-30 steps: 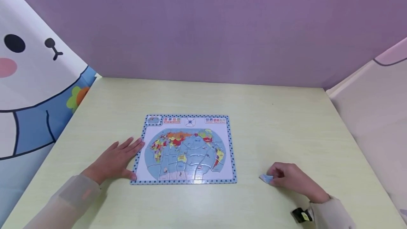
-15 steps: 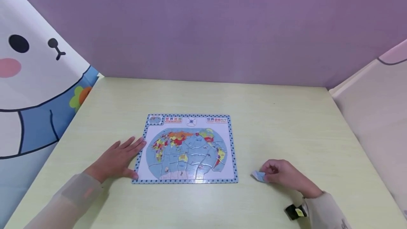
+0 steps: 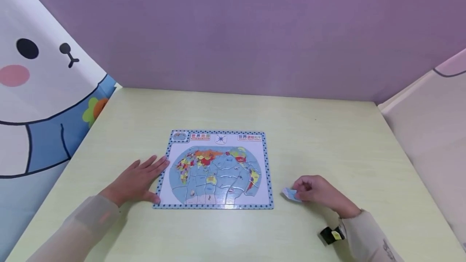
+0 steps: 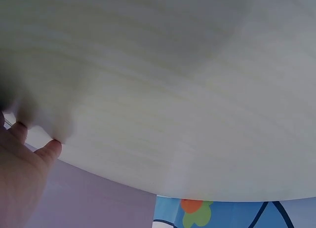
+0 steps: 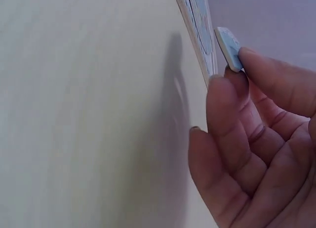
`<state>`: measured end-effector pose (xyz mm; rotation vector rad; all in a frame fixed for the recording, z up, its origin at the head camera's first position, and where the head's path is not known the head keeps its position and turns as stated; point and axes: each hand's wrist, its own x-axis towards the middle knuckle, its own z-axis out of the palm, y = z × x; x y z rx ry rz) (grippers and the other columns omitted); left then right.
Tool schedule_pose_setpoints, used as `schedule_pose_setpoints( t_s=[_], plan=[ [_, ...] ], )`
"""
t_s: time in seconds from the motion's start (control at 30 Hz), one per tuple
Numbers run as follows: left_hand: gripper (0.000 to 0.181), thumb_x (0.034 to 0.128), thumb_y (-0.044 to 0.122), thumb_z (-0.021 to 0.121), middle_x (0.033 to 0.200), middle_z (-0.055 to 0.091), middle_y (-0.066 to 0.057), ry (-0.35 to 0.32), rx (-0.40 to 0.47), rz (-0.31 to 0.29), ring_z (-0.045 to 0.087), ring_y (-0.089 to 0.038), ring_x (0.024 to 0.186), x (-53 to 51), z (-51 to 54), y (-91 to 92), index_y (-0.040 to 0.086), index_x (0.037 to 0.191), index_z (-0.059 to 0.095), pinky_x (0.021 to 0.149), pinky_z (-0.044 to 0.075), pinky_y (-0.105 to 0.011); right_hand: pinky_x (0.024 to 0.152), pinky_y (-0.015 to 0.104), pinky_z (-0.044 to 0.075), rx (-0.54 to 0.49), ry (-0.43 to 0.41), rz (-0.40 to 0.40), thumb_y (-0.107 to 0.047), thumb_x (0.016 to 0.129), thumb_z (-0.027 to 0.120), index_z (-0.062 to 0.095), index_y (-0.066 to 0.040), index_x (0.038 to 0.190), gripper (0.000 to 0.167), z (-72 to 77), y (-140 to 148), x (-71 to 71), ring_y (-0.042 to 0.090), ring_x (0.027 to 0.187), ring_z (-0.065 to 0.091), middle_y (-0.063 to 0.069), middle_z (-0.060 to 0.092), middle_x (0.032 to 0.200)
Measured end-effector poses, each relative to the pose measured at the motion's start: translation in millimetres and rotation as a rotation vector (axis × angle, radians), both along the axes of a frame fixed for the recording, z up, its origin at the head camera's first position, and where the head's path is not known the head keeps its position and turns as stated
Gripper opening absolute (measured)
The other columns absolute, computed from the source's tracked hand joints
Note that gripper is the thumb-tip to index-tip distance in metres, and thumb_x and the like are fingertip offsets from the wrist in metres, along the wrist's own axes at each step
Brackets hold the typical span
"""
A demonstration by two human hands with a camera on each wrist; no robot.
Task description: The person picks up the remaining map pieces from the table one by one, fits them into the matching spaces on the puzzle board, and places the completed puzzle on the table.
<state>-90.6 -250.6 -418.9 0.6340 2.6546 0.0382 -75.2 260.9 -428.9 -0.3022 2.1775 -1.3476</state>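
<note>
A world map jigsaw puzzle with a dotted blue border lies flat on the table. At the lower right of its oval map a white patch of backing shows. My left hand rests at the board's left edge, fingers straight and spread, the thumb near the lower left corner. Right of the board, my right hand pinches a small light blue and white puzzle piece between thumb and index finger. The right wrist view shows this puzzle piece held tilted above the table, apart from the board.
The pale wooden table ends at a purple wall at the back. A panel with a cartoon animal stands on the left, and a pale panel on the right. A small black object sits at my right wrist.
My right hand has moved left toward the board with the puzzle piece in its pinch. The left hand stays in place at the board's edge. The whole view has shifted slightly.
</note>
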Motion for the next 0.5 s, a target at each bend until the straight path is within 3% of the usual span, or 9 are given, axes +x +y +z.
schedule_pose_setpoints(
  t_s=[0.5],
  plan=[
    [0.11,0.066,0.064,0.074,0.154,0.029,-0.014,-0.004,-0.004,0.009,0.019,-0.042,0.141,0.4,2.0,1.9,0.007,0.15,0.03,0.105,0.02,-0.068,0.062,0.02,0.047,0.026,-0.004,0.095,0.001,0.086,0.066,0.066,0.005,0.097,0.012,-1.2,-32.0,-13.1,0.018,0.071,0.054,0.001,0.06,0.075]
  ],
)
